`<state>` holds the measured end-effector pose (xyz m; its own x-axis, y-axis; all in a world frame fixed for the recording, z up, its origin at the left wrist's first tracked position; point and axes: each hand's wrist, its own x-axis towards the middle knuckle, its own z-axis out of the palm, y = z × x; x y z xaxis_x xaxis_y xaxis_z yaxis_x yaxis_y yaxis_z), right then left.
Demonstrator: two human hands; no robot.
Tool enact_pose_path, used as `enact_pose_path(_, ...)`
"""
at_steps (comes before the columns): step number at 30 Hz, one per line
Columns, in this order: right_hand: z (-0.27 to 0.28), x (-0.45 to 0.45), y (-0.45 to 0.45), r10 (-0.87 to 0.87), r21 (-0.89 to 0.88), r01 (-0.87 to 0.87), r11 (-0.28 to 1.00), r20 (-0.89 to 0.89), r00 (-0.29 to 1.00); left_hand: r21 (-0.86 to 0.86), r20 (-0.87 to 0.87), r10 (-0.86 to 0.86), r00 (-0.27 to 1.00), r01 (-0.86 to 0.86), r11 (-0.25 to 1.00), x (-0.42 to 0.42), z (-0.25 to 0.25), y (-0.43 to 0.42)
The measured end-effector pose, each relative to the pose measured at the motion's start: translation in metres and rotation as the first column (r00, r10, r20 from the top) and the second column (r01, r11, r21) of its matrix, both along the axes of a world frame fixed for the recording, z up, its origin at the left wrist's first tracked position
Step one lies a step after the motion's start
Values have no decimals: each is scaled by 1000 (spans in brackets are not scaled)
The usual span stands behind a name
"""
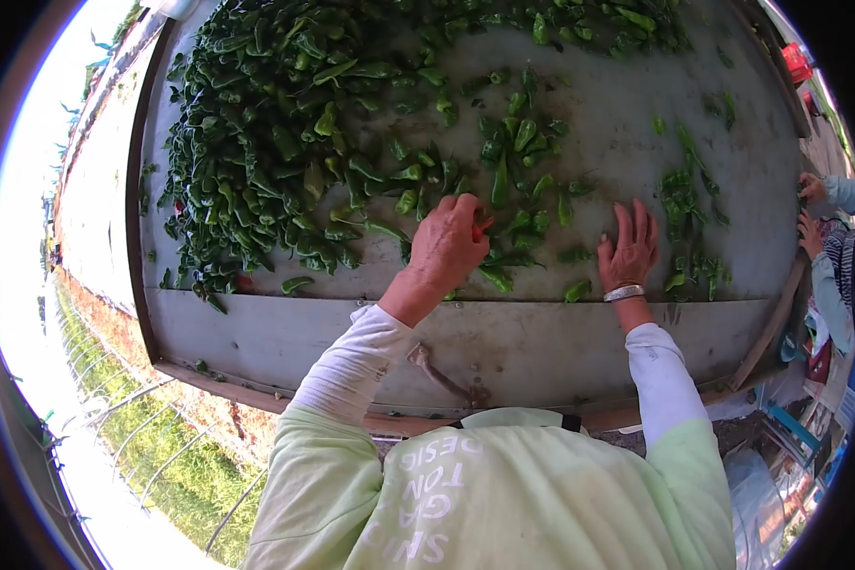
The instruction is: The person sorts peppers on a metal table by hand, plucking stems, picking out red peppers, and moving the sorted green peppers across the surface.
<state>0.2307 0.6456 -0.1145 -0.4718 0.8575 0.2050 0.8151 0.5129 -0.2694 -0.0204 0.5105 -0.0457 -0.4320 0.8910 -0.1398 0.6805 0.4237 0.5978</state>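
Observation:
My left hand [449, 239] is closed over the sorting table, fingers pinched together. A small red thing [483, 226] pokes out between its thumb and fingers; its kind is mostly hidden. Green peppers [503, 180] lie just beyond and to the right of this hand. My right hand [629, 249] rests flat on the metal table top with its fingers spread, holding nothing. It sits between a loose green pepper [577, 291] on its left and a strip of green peppers and stems [679, 195] on its right.
A dense heap of green peppers [247, 161] covers the left of the metal table [617, 104]. A raised wooden edge [145, 190] borders it. At the right edge are another person's hands [809, 233]. A red container [796, 63] stands beyond the far right corner.

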Motion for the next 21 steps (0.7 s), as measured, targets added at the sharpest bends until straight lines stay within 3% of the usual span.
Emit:
enact_pose_path(4,-5,2,-1,-6,12,6,1000,12,1000,-61,-105,-66,992,60,996,11,-4,12)
enact_pose_path(6,-6,4,1,-19,22,18,1000,30,999,19,44,-34,998,33,999,14,0,11)
enact_pose_path(10,-4,3,0,-10,1,10,1000,23,1000,-54,87,-119,989,124,991,13,-5,-2)
enact_pose_path(15,3,4,-1,-42,-11,42,999,49,998,186,-80,-246,966,257,948,21,-12,-20)
enact_pose_path(17,4,2,-1,-24,-26,24,999,13,1000,196,116,-145,983,120,973,20,-12,-22)
enact_pose_path(18,4,3,-2,-29,-19,29,999,9,1000,203,111,-151,982,126,971,18,-8,-21)
enact_pose_path(19,4,3,-3,-29,-44,30,999,13,999,153,303,1,953,-50,987,17,-3,-21)
enact_pose_path(20,4,3,-1,-31,-68,32,997,17,999,73,475,153,867,-212,975,15,1,-20)
enact_pose_path(21,4,3,-2,-40,-68,41,997,14,999,71,698,179,693,-315,946,4,-21,-25)
